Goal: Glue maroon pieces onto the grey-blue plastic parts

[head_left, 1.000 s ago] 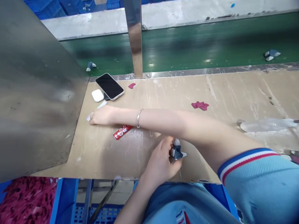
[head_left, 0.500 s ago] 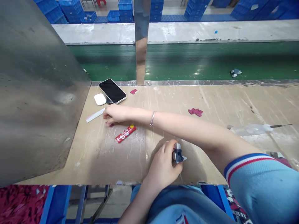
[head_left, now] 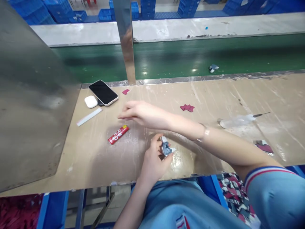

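Note:
My left hand (head_left: 153, 162) rests near the table's front edge and pinches a small dark-blue and white fabric piece (head_left: 166, 148) between thumb and fingers. My right arm crosses over it from the right, a bracelet on the wrist. My right hand (head_left: 140, 113) hovers low over the table (head_left: 83, 152), fingers held together and pointing left, with a thin maroon scrap (head_left: 124, 118) showing under the fingertips. A red printed packet (head_left: 118, 134) lies just left of and below that hand.
A phone (head_left: 103, 92), a white earbud case (head_left: 91, 101) and a white strip (head_left: 89, 116) lie at the back left beside a slanted metal panel (head_left: 30, 105). Maroon pieces (head_left: 187, 107) and a clear needle-tipped bottle (head_left: 238, 121) lie to the right. A green conveyor belt (head_left: 178, 57) runs behind.
My right hand has drawn back rightward from the white strip by the metal panel, past the red packet, lifting off the table. My left hand kept hold of the blue and white piece.

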Demonstrator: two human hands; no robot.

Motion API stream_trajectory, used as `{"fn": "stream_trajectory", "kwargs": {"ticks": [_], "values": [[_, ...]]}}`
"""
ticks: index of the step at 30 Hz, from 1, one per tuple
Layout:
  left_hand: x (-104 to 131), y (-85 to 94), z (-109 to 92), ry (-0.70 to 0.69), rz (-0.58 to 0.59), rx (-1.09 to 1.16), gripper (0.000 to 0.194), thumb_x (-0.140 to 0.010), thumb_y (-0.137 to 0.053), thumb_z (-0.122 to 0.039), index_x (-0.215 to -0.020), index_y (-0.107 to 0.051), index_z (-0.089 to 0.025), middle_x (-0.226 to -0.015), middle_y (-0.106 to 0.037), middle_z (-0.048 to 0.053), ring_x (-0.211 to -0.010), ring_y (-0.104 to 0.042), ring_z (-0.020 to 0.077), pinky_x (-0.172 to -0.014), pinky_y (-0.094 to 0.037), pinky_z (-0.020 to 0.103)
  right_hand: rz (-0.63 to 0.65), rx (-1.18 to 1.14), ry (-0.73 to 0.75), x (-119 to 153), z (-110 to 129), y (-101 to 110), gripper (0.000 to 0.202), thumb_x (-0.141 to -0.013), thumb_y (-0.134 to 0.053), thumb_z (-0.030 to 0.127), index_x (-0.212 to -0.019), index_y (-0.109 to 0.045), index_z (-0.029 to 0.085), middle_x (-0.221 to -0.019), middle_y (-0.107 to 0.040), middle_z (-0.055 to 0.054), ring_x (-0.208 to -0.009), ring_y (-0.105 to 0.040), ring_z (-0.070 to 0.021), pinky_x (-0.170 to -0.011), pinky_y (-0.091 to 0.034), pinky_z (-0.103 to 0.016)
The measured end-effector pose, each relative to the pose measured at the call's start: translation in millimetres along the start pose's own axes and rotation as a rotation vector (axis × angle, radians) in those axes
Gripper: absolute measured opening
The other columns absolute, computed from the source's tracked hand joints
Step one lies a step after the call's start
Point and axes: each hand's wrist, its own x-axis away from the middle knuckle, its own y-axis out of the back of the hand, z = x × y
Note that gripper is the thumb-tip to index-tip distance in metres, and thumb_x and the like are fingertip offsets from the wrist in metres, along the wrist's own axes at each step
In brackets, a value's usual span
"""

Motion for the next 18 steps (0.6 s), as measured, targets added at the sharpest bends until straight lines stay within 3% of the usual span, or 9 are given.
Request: {"fn": "stream_trajectory", "kwargs": {"ticks": [4, 6, 8, 12, 18], "values": [[1, 1.1, -2, 0.023, -0.051, 0.029, 0.065, -0.084, -0.078, -0.018, -0.142, -0.047, -0.022, -0.110, -0.079, 0.006, -0.095, -0.081, 0.0201, -0.089, -0.067, 0.034, -0.191, -0.043, 0.002, 121, 11, 8, 0.030, -0.107, -0.061, 0.009, -0.121, -0.083, 0.023, -0.116, -0.083, -0.008, -0.103, -0.081, -0.0189, -0.089, -0.069, -0.032], [1, 1.8, -5, 0.009, -0.072, 0.015, 0.063, -0.083, -0.077, -0.018, -0.140, -0.050, -0.024, -0.109, -0.080, 0.004, -0.094, -0.081, 0.0200, -0.086, -0.067, 0.033, -0.328, -0.017, -0.030, 165, 21, -7, 0.031, -0.105, -0.067, 0.011, -0.127, -0.082, 0.028, -0.116, -0.085, -0.007, -0.104, -0.084, -0.0197, -0.090, -0.073, -0.033], [2, 2.2, -7, -0.011, -0.072, 0.003, 0.063, -0.083, -0.076, -0.018, -0.141, -0.052, -0.025, -0.107, -0.080, 0.002, -0.093, -0.081, 0.0193, -0.085, -0.066, 0.032, -0.444, 0.022, -0.055, 191, 29, -28, 0.037, -0.106, -0.068, 0.013, -0.135, -0.078, 0.032, -0.114, -0.086, -0.006, -0.101, -0.086, -0.0211, -0.085, -0.076, -0.035], [4, 2.2, -9, -0.032, -0.064, -0.002, 0.062, -0.084, -0.074, -0.020, -0.142, -0.052, -0.026, -0.108, -0.081, 0.002, -0.091, -0.081, 0.0186, -0.084, -0.065, 0.031, -0.561, 0.049, -0.102, 201, 34, -60, 0.043, -0.105, -0.068, 0.011, -0.142, -0.075, 0.030, -0.111, -0.087, -0.008, -0.101, -0.087, -0.0250, -0.082, -0.078, -0.040], [5, 3.0, -5, -0.053, -0.051, -0.013, 0.062, -0.084, -0.069, -0.016, -0.142, -0.050, -0.027, -0.109, -0.082, 0.002, -0.092, -0.082, 0.0179, -0.082, -0.065, 0.029, -0.526, -0.042, -0.067, 191, 23, -58, 0.037, -0.103, -0.068, 0.010, -0.133, -0.081, 0.030, -0.111, -0.087, -0.007, -0.100, -0.087, -0.0245, -0.084, -0.077, -0.040]]}}
